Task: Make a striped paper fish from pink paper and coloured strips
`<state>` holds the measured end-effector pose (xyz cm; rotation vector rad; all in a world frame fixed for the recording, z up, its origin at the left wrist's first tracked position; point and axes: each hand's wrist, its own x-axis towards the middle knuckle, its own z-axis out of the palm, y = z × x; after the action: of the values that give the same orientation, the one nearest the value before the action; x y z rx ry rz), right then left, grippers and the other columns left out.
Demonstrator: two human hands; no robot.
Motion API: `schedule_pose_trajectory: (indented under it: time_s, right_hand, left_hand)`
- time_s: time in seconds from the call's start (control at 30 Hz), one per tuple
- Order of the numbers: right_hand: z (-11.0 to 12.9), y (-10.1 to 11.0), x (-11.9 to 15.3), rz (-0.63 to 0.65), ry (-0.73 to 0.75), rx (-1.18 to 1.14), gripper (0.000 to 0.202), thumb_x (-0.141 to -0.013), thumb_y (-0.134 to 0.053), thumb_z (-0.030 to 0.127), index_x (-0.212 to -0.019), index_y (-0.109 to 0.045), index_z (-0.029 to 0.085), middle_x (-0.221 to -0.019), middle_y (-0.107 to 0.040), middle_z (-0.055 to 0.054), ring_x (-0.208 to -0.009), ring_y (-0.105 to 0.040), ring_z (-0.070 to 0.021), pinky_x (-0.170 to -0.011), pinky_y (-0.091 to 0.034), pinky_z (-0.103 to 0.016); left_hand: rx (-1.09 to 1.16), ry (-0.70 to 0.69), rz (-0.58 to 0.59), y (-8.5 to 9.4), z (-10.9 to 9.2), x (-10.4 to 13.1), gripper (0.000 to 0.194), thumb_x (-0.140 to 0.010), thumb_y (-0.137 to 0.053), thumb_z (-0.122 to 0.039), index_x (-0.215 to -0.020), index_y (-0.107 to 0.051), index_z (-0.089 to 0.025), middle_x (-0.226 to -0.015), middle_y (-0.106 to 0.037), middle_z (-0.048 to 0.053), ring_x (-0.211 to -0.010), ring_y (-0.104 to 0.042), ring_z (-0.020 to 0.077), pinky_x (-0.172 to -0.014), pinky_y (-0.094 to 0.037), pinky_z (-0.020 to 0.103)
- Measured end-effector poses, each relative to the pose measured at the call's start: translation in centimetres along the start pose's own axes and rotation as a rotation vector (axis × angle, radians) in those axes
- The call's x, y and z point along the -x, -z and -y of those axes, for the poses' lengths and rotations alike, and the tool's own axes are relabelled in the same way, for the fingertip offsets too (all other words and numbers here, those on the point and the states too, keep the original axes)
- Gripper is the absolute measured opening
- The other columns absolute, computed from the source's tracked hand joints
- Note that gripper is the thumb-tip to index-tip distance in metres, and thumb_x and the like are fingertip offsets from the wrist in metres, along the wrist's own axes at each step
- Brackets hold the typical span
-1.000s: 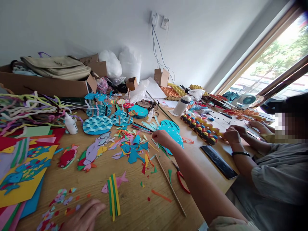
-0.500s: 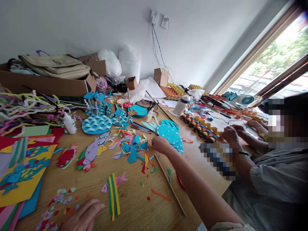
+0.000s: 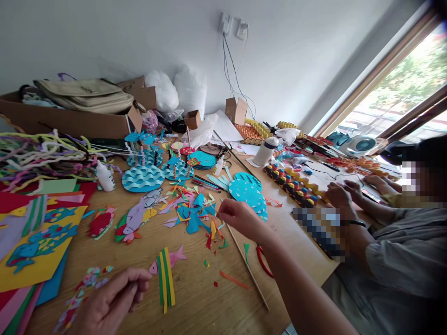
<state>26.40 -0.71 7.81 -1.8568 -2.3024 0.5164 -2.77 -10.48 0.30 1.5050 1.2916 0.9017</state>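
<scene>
My left hand [image 3: 117, 300] is above the table at the lower left, thumb and fingers drawn together; anything between them is too small to make out. Just right of it lies a pink paper fish [image 3: 176, 257] with green and yellow striped strips [image 3: 165, 279]. My right hand [image 3: 237, 216] hangs with curled fingers near the top of a thin wooden stick [image 3: 247, 267], between the pile of paper scraps [image 3: 195, 214] and the blue dotted paper discs [image 3: 244, 193]. What its fingertips hold, if anything, is hidden. Small coloured paper bits [image 3: 78, 293] lie left of my left hand.
Red scissor handles [image 3: 264, 261] show beside my right forearm. Glue bottles [image 3: 105, 177], a blue wavy disc [image 3: 142, 178] and paper fish [image 3: 101, 222] lie farther back. At the right, a person's hands [image 3: 340, 193] are over the table. A cardboard box [image 3: 63, 122] stands back left.
My left hand has risen farther into view, its fingers now pinched together. My right hand has shifted slightly right and lower, uncovering more of the red handles.
</scene>
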Motion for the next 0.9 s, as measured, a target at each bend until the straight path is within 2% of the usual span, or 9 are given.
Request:
schedule_pose_trajectory:
  time_s: [0.1, 0.17, 0.27, 0.37, 0.47, 0.6, 0.77, 0.83, 0.9]
  right_hand:
    - [2.8, -1.3, 2.7, -0.001, 0.155, -0.373, 0.007, -0.078, -0.048, 0.016, -0.075, -0.054, 0.018, -0.067, -0.061, 0.003, -0.058, -0.052, -0.0080, -0.050, -0.034, -0.016]
    - [4.4, -2.6, 4.2, -0.021, 0.155, -0.433, 0.008, -0.074, -0.051, 0.012, -0.072, -0.053, 0.018, -0.063, -0.059, 0.003, -0.057, -0.051, -0.0083, -0.050, -0.034, -0.017]
    - [6.2, -4.7, 5.8, -0.067, 0.149, -0.422, 0.012, -0.071, -0.050, 0.005, -0.068, -0.052, 0.017, -0.060, -0.056, 0.003, -0.055, -0.050, -0.0086, -0.050, -0.033, -0.017]
    - [6.7, -6.5, 6.3, -0.104, 0.156, -0.447, 0.014, -0.070, -0.048, 0.004, -0.067, -0.049, 0.017, -0.062, -0.057, 0.002, -0.055, -0.050, -0.0092, -0.051, -0.033, -0.018]
    - [6.7, -7.6, 6.1, -0.134, 0.132, -0.529, 0.014, -0.070, -0.048, 0.004, -0.066, -0.048, 0.018, -0.062, -0.056, 0.002, -0.055, -0.050, -0.0096, -0.052, -0.034, -0.019]
    - [6.4, -8.1, 6.0, -0.100, 0.067, -0.755, 0.015, -0.068, -0.049, 0.006, -0.076, -0.048, 0.018, -0.060, -0.053, 0.004, -0.053, -0.048, -0.0093, -0.050, -0.034, -0.018]
    - [4.6, -7.9, 6.3, 0.029, 0.038, -0.847, 0.007, -0.074, -0.047, 0.012, -0.071, -0.049, 0.018, -0.058, -0.054, 0.003, -0.053, -0.049, -0.0104, -0.049, -0.036, -0.019]
    - [3.8, -8.0, 6.3, -0.066, 0.060, -0.768, 0.008, -0.076, -0.046, 0.012, -0.073, -0.050, 0.018, -0.061, -0.055, 0.002, -0.054, -0.051, -0.0107, -0.051, -0.039, -0.020]
    - [3.5, -8.1, 6.1, -0.234, 0.160, -0.606, 0.010, -0.077, -0.047, 0.010, -0.080, -0.053, 0.018, -0.070, -0.058, -0.001, -0.060, -0.053, -0.0112, -0.055, -0.041, -0.021]
  left_hand:
    - [0.068, 0.122, 0.145, -0.6, -2.7, -1.9, 0.048, -0.071, -0.048, -0.065, -0.088, -0.059, -0.022, -0.066, -0.060, -0.001, -0.061, -0.058, 0.0155, -0.053, -0.048, 0.021]
    - [0.087, 0.130, 0.252, -1.7, -3.8, -3.3, 0.046, -0.073, -0.047, -0.063, -0.087, -0.057, -0.021, -0.067, -0.055, -0.001, -0.061, -0.053, 0.0140, -0.051, -0.044, 0.021]
    - [0.161, 0.138, 0.376, -3.7, -3.9, -4.8, 0.045, -0.074, -0.044, -0.063, -0.077, -0.052, -0.019, -0.062, -0.048, -0.003, -0.056, -0.049, 0.0127, -0.046, -0.039, 0.022]
    - [0.189, 0.132, 0.375, -5.0, -3.2, -5.4, 0.041, -0.074, -0.045, -0.060, -0.068, -0.047, -0.019, -0.054, -0.042, -0.006, -0.048, -0.042, 0.0102, -0.042, -0.032, 0.021]
    - [0.173, 0.152, 0.346, -5.3, -3.2, -5.6, 0.038, -0.071, -0.049, -0.056, -0.064, -0.046, -0.019, -0.048, -0.038, -0.008, -0.043, -0.036, 0.0090, -0.041, -0.028, 0.022]
    - [0.144, 0.175, 0.283, -4.6, -3.9, -6.1, 0.033, -0.067, -0.052, -0.051, -0.061, -0.047, -0.019, -0.047, -0.041, -0.008, -0.043, -0.036, 0.0088, -0.042, -0.028, 0.021]
    - [0.166, 0.209, 0.267, -3.2, -4.0, -6.5, 0.033, -0.066, -0.052, -0.051, -0.061, -0.046, -0.019, -0.049, -0.046, -0.007, -0.043, -0.037, 0.0080, -0.042, -0.029, 0.021]
    - [0.187, 0.222, 0.278, -2.7, -4.2, -6.3, 0.033, -0.067, -0.052, -0.051, -0.061, -0.045, -0.019, -0.048, -0.046, -0.007, -0.042, -0.037, 0.0074, -0.042, -0.029, 0.020]
    - [0.216, 0.238, 0.298, -2.5, -4.5, -6.1, 0.033, -0.069, -0.052, -0.050, -0.062, -0.045, -0.019, -0.050, -0.046, -0.007, -0.044, -0.038, 0.0072, -0.043, -0.029, 0.019]
